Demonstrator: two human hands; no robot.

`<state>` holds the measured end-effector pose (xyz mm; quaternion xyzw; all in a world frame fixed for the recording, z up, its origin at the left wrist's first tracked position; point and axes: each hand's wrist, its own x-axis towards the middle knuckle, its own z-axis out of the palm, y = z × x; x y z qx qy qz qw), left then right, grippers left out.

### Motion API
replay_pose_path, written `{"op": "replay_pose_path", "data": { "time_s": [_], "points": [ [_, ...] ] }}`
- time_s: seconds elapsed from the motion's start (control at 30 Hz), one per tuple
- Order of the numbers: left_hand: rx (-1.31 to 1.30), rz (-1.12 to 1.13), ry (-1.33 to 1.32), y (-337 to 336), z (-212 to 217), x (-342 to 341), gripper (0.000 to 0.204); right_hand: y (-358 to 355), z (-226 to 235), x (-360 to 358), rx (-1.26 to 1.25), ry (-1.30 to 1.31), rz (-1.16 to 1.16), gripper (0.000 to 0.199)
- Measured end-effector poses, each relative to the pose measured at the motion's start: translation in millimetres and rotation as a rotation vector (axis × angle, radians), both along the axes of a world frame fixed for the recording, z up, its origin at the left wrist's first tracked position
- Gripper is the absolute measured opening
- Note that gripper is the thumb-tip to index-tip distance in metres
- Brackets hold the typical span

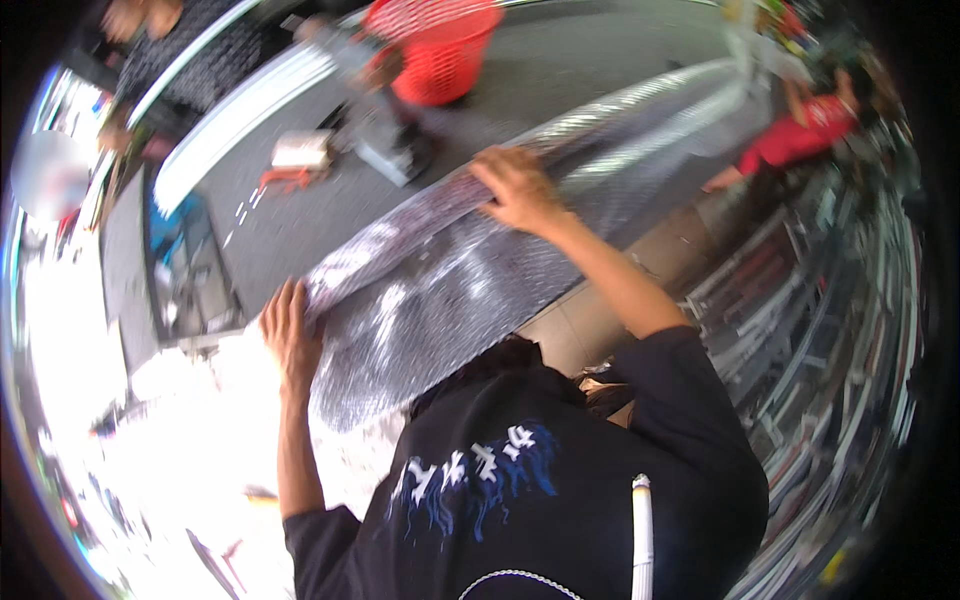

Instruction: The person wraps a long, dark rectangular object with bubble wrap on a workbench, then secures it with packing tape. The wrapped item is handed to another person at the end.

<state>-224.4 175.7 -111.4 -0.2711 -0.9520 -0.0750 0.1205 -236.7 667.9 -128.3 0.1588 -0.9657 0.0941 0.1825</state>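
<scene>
Bubble wrap sheet [450,290] spread in front of my chest. My left hand [290,335] on its near-left edge, my right hand [515,190] on its far edge. Basket [440,50] beyond the sheet; small box [300,150] far-left of it.

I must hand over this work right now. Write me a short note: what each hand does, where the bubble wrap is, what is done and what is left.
Left hand: grips the near edge of the clear, silvery sheet of bubble wrap.
Right hand: fingers curled over the far edge of the same sheet, arm stretched out.
The sheet is held spread between both hands, in front of the person's black printed top; its long tail runs away to the upper right over the grey floor.
Done: a stretch is pulled out and held flat.
Left: nothing is wrapped in it yet, and no cut is visible.
</scene>
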Motion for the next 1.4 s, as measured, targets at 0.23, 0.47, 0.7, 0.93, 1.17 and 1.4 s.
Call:
{"op": "replay_pose_path", "data": {
  "time_s": [0.23,0.47,0.7,0.93,1.17,1.4],
  "points": [
    [0.002,0.091,-0.049,7,-5,20,0.097,-2,1,9,-0.021,-0.046,-0.021,0.081],
    [0.155,0.074,-0.098,11,-1,79,0.059,-17,5,59,-0.059,-0.008,0.225,0.047],
    [0.227,0.131,-0.14,17,6,89,0.031,-24,5,73,-0.265,-0.094,0.146,0.033],
    [0.257,0.042,-0.004,65,28,41,0.032,18,6,65,-0.224,0.058,-0.21,0.042],
    [0.164,-0.027,-0.024,126,20,-7,0.051,100,-3,77,-0.172,0.036,-0.238,0.032],
    [0.121,0.029,-0.07,201,22,-10,0.057,234,0,71,-0.204,0.055,-0.307,0.025]
  ]
}}
